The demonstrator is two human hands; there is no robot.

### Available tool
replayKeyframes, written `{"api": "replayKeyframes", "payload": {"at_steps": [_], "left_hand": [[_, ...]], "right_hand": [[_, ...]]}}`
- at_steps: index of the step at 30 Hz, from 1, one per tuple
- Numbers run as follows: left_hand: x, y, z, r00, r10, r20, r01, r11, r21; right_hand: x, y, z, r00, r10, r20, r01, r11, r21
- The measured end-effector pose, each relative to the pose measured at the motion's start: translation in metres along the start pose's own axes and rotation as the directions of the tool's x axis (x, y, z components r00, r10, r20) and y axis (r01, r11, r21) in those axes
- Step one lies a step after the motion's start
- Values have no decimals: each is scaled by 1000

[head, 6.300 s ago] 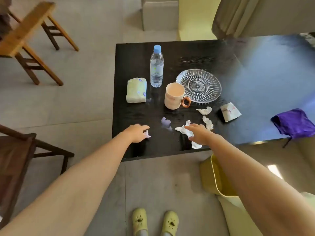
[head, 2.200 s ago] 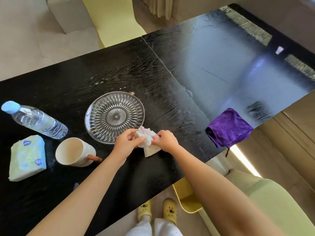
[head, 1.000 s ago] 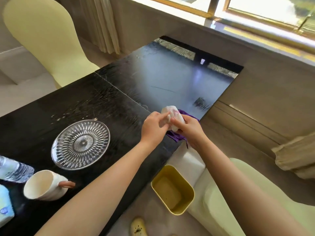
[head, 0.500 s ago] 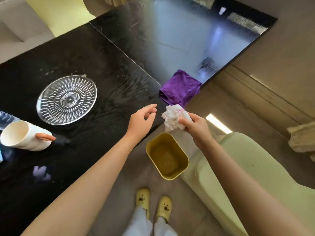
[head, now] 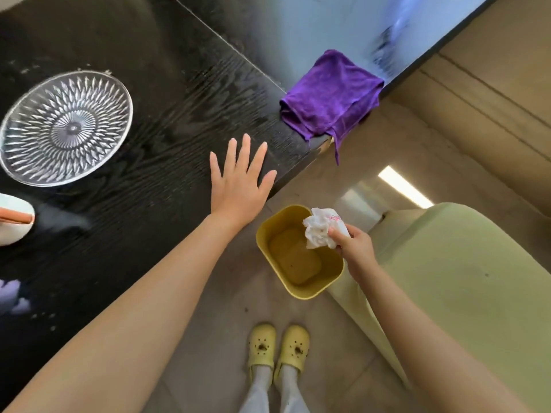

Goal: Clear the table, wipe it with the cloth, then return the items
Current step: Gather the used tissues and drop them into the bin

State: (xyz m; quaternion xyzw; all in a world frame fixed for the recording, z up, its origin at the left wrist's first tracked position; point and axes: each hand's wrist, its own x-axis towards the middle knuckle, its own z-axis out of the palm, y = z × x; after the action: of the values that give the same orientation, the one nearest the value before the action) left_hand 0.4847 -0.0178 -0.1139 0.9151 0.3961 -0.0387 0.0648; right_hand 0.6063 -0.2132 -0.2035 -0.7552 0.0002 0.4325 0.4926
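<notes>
My right hand (head: 353,247) grips a wad of crumpled white tissues (head: 320,231) directly over the open yellow bin (head: 298,289) on the floor. My left hand (head: 238,186) lies flat with fingers spread on the black table (head: 155,114) near its front edge. A folded purple cloth (head: 331,93) rests at the table's edge, one corner hanging over. The clear glass plate (head: 64,126) sits at the left. Part of a cream mug (head: 13,219) with an orange handle shows at the left border.
A pale green chair (head: 465,293) stands right of the bin, close against it. My feet in yellow clogs (head: 277,348) are on the grey floor below. A small purple scrap (head: 12,295) lies on the table at lower left. A wall ledge runs along the right.
My right hand has carried the tissue wad down from the table edge to over the bin. My left hand has let go of the wad and spread flat on the table.
</notes>
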Motion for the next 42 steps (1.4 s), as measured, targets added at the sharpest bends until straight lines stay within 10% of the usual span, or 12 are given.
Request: {"api": "replayKeyframes", "payload": {"at_steps": [22,42], "left_hand": [[2,-5,14,992,39,-123,-40,999,-1],[-2,0,2,999,35,16,-35,999,10]], "right_hand": [[120,163,76,974,216,73,-91,662,-744],[36,-53,63,816,484,316,327,65,-943]]}}
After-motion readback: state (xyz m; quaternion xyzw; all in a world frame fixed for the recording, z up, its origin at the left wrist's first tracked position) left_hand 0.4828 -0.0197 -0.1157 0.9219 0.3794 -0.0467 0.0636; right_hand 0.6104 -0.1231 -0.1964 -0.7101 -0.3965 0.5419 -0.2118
